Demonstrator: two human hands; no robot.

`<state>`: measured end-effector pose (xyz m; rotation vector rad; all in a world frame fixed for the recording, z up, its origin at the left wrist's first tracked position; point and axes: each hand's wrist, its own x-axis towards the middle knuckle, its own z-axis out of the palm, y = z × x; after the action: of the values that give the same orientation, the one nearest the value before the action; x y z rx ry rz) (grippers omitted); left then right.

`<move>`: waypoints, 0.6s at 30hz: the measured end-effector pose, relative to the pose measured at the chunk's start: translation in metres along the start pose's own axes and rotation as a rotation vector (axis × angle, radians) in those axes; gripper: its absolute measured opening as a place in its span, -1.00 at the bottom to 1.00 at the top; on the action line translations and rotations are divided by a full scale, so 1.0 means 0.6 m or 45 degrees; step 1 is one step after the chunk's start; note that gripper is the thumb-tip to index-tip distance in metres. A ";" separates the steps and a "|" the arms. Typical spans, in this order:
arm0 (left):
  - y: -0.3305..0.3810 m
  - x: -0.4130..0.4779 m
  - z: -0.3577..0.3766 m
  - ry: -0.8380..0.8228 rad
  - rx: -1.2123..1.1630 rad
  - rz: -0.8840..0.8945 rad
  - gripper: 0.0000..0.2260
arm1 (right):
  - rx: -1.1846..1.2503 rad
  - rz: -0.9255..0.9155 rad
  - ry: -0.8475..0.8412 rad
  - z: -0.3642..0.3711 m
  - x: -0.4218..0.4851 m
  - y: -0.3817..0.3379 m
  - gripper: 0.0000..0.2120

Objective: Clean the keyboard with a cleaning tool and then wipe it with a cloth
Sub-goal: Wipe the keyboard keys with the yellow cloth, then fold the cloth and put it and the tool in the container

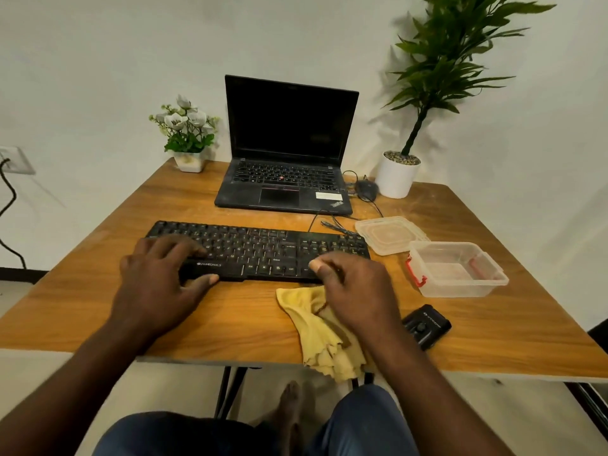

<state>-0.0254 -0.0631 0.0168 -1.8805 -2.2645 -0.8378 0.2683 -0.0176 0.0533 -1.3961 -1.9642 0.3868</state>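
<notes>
keyboard [263,255]: mid counter [98,291], near side of laptop [286,179]
left hand [158,278]: flat on keyboard's left end, fingers spread
right hand [352,291]: near-right keyboard corner, curled round thin brown cleaning tool [336,269], mostly hidden
cloth [316,334]: yellow, under right wrist, overhanging near edge

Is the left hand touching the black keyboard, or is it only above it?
Touching. The head view shows the left hand with fingers resting on the keyboard keys and thumb against its front edge.
</notes>
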 end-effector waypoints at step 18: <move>0.018 0.099 0.033 -0.113 0.112 -0.263 -0.02 | -0.677 0.190 -0.227 -0.006 0.150 0.092 -0.65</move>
<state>-0.0245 -0.0006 0.0271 -1.7014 -2.5376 -0.6766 0.2932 0.0851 0.0556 -1.9018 -2.2146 0.0505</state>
